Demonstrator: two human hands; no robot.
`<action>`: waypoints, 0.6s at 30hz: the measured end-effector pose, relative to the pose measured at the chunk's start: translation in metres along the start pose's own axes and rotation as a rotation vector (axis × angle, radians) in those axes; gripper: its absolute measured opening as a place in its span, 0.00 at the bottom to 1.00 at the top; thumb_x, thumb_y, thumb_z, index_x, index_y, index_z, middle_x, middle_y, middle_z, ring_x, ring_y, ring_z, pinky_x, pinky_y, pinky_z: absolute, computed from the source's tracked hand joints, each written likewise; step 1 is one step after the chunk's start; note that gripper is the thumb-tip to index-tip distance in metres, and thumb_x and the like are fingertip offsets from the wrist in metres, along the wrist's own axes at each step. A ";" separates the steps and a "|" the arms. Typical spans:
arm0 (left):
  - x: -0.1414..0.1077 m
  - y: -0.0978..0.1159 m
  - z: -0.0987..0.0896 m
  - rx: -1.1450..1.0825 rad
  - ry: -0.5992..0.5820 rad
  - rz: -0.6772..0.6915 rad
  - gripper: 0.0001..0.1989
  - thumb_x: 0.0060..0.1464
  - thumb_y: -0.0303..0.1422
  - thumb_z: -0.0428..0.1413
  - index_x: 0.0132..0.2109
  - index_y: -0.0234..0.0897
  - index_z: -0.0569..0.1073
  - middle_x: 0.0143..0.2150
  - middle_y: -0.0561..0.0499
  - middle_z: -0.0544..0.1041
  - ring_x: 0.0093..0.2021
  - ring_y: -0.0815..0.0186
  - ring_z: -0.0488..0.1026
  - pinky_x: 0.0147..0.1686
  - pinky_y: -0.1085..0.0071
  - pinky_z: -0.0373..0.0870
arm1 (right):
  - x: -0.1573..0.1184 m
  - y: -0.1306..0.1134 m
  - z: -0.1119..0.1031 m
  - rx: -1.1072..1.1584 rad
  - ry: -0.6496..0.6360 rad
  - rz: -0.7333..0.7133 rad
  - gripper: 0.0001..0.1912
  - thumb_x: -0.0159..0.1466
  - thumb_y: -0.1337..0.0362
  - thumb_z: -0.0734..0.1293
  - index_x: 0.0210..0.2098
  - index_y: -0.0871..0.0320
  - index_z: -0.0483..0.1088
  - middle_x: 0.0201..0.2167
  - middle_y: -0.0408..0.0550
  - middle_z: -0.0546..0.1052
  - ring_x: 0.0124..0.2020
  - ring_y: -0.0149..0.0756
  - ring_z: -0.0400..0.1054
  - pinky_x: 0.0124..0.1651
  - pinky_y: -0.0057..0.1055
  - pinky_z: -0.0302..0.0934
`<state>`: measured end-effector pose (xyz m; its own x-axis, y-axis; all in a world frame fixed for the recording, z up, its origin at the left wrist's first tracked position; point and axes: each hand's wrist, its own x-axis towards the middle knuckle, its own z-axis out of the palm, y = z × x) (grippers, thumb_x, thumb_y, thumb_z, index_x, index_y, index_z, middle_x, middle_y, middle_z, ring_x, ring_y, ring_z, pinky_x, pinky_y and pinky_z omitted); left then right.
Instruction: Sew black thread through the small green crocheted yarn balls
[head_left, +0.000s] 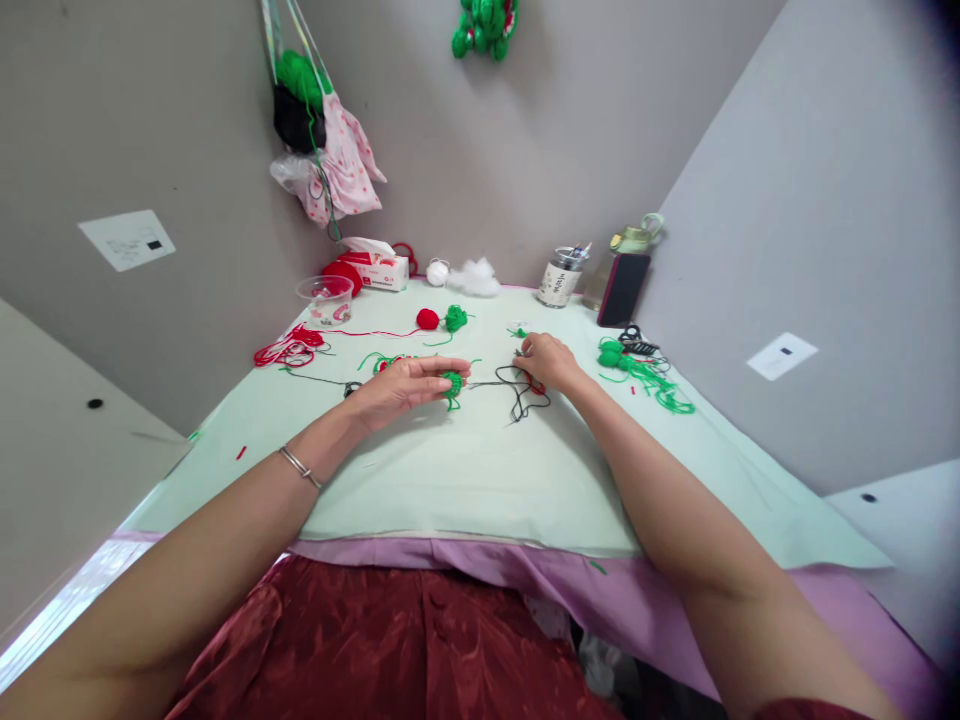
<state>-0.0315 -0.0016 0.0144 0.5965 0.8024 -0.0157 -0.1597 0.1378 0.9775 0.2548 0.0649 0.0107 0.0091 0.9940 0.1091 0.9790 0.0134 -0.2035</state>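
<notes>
My left hand [405, 388] holds a small green crocheted piece [452, 384] between thumb and fingers, above the pale table cover [450, 480]. A dark thread [491, 383] runs from this piece toward the right and lies in loose loops below my right hand [547, 360]. The fingers of my right hand are pinched together near the dark thread; what they hold is too small to make out. Some red yarn [535, 384] lies just under that hand. Partly behind my left hand is a green and red piece [382, 364].
Along the back stand a clear tub [328, 303], tissue box [382, 270], white stuffing [476, 278], pen jar [559, 280] and phone [624, 290]. A red ball [427, 319] and green yarn ball [455, 318] lie mid-table. Black-handled scissors [637, 345] and green yarn [660, 385] are right.
</notes>
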 end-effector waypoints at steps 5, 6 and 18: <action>-0.001 -0.002 -0.001 0.036 0.012 0.022 0.22 0.50 0.33 0.66 0.54 0.40 0.79 0.56 0.44 0.78 0.52 0.63 0.73 0.56 0.65 0.65 | -0.004 0.006 -0.005 -0.034 0.029 0.028 0.07 0.59 0.62 0.69 0.33 0.58 0.78 0.33 0.56 0.80 0.40 0.46 0.72 0.41 0.34 0.60; -0.002 -0.002 0.000 0.050 0.024 0.028 0.22 0.50 0.33 0.66 0.54 0.41 0.79 0.56 0.44 0.78 0.52 0.63 0.73 0.55 0.65 0.65 | -0.004 0.007 -0.006 -0.028 0.048 0.035 0.07 0.60 0.64 0.67 0.33 0.58 0.78 0.32 0.56 0.80 0.39 0.46 0.72 0.41 0.34 0.60; 0.001 -0.003 0.001 0.106 0.174 0.154 0.26 0.47 0.31 0.67 0.56 0.44 0.78 0.61 0.46 0.74 0.48 0.65 0.72 0.52 0.68 0.65 | -0.023 -0.008 -0.042 0.950 -0.217 -0.190 0.25 0.67 0.45 0.62 0.42 0.63 0.74 0.27 0.44 0.67 0.20 0.24 0.49 0.22 0.26 0.43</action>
<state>-0.0295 -0.0022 0.0119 0.4256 0.8985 0.1077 -0.1491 -0.0478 0.9877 0.2550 0.0368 0.0510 -0.2614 0.9634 0.0591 0.3900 0.1615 -0.9065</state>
